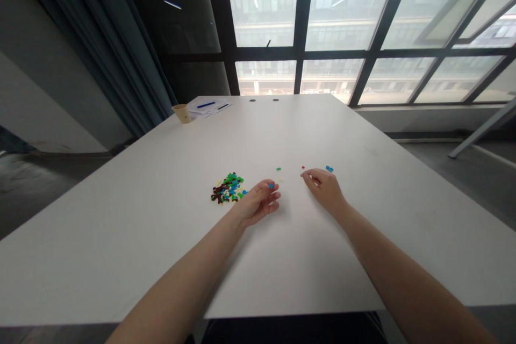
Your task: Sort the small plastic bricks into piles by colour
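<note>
My left hand (259, 201) rests on the white table (161, 236) with its fingers curled, pinching a small blue brick (271, 185) at the fingertips. Just left of it lies a pile of small bricks (228, 188) in green, brown, yellow and blue. My right hand (324, 187) lies on the table to the right, fingers bent in a pinch near the tabletop; what it holds, if anything, is too small to name. Loose pieces lie nearby: a green one (278, 169), a red one (303, 167) and a blue one (329, 168).
A paper cup (182, 113) stands at the table's far left corner beside papers with blue pens (209, 106). Large windows (342, 21) run behind the table, and a dark curtain (100, 48) hangs at the left.
</note>
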`<state>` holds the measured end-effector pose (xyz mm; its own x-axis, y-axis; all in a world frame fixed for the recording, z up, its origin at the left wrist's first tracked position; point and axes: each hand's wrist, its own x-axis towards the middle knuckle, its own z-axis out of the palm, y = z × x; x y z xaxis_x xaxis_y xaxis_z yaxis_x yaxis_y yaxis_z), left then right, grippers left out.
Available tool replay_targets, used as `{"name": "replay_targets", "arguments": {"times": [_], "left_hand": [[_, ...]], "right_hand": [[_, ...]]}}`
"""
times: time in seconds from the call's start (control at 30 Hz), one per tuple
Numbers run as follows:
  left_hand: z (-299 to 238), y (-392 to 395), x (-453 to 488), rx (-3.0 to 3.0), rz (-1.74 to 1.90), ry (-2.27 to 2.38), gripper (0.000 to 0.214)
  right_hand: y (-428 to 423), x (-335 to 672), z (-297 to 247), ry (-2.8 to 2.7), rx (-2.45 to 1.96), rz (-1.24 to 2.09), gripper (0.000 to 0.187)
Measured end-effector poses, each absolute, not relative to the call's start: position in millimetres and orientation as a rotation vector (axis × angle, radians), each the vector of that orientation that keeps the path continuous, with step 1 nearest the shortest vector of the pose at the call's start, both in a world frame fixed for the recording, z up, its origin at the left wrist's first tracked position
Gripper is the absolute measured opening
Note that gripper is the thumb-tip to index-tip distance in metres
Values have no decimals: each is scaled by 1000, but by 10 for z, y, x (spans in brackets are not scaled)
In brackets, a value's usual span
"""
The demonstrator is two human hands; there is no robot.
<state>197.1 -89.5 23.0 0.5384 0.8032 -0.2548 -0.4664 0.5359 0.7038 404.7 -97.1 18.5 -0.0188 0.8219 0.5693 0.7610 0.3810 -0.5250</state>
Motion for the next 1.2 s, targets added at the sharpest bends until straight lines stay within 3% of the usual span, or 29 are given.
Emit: {"name": "replay_targets", "arguments": {"times": [0.3, 0.93, 1.07, 1.2], "left_hand": [[121, -862, 1982, 867, 735, 687, 32], [109, -904, 2004, 947, 638, 625, 43], [119, -857, 1979, 1002, 699, 750, 45], [180, -721, 1771, 1366, 810, 1111, 37]], "right_hand": [[-1242, 3745, 372, -1931, -976, 193, 17], [-1291, 3611, 333, -1953, -925, 110, 12], [-1192, 3797, 377, -1904, -1034, 74, 10], [-977, 4358, 297, -1645, -1433, -11, 17]]}}
